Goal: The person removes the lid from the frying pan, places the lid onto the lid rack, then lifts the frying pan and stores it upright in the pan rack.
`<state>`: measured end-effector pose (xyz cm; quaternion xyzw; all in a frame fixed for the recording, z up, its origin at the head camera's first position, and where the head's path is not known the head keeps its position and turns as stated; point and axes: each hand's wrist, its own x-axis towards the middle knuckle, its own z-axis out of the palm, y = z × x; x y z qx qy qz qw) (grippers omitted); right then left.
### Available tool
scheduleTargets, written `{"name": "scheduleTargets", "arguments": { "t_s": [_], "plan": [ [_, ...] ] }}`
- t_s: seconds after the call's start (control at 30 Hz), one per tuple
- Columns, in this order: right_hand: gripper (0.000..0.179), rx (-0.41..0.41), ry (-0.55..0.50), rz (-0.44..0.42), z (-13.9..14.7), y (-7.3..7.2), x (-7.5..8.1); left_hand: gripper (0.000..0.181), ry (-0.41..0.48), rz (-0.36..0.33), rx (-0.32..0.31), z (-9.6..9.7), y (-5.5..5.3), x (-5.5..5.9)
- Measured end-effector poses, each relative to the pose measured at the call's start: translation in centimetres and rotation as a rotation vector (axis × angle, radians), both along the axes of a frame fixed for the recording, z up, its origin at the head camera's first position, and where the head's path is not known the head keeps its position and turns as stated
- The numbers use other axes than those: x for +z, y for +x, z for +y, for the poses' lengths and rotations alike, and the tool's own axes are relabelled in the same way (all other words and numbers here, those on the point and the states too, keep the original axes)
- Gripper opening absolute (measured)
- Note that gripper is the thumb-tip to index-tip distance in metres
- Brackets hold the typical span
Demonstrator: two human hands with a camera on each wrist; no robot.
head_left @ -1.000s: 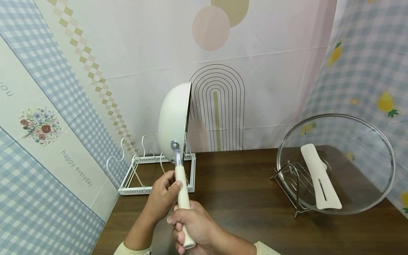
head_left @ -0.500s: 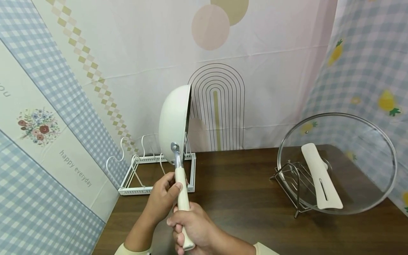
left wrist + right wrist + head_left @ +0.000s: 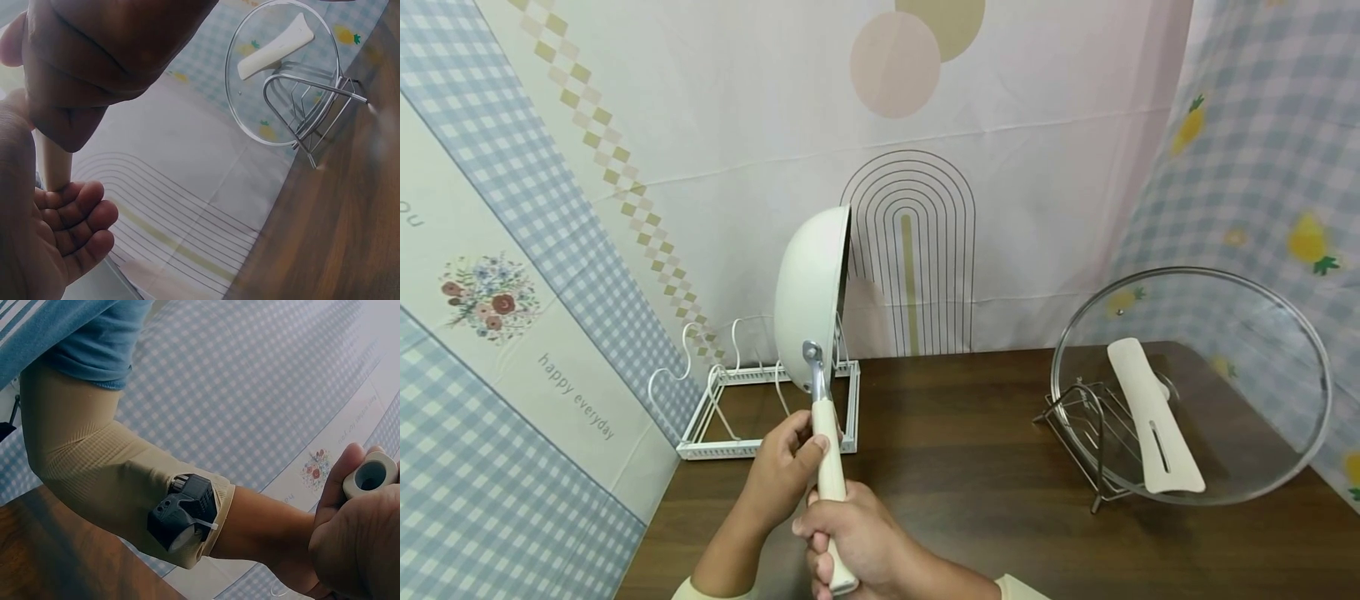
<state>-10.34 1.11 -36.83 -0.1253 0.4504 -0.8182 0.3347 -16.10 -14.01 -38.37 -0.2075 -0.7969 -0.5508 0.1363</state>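
A deep white frying pan (image 3: 811, 292) stands on its side, its dark inner face turned right, overlapping the right end of a white wire pan rack (image 3: 722, 451). Its cream handle (image 3: 825, 425) slants down toward me from a metal bracket. My right hand (image 3: 868, 533) grips the handle near its lower end, thumb across the top. Higher up, my left hand (image 3: 781, 471) holds the handle with the thumb on it and curled fingers (image 3: 81, 215) behind. In the right wrist view the handle's hollow end (image 3: 391, 470) shows past the right hand.
At the right a glass lid (image 3: 1240, 383) with a long cream lid handle (image 3: 1156, 417) leans in a small metal wire stand (image 3: 1101, 454). All stand on a dark wooden table (image 3: 970, 467). Patterned cloth (image 3: 1037, 208) hangs behind and along both sides.
The pan has sunk slightly, its top rim now lower in the head view. Both hands have moved down a little with the handle. Rack and lid have stayed put.
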Motion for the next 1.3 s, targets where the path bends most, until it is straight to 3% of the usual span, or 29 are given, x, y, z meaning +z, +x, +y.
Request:
{"name": "scheduleTargets", "arguments": {
  "t_s": [0.7, 0.97, 1.3],
  "plan": [
    [0.017, -0.011, 0.051, -0.011, -0.29, 0.38, -0.15, 0.010, 0.001, -0.013, -0.024, -0.21, 0.27, -0.31],
    [0.017, -0.021, 0.059, -0.014, -0.33, 0.54, -0.30, 0.011, 0.039, -0.029, -0.033, -0.14, 0.54, -0.43],
    [0.022, -0.026, 0.096, -0.011, -0.35, 0.49, -0.88, 0.013, 0.037, -0.032, -0.012, -0.19, 0.64, -0.95]
  ]
}}
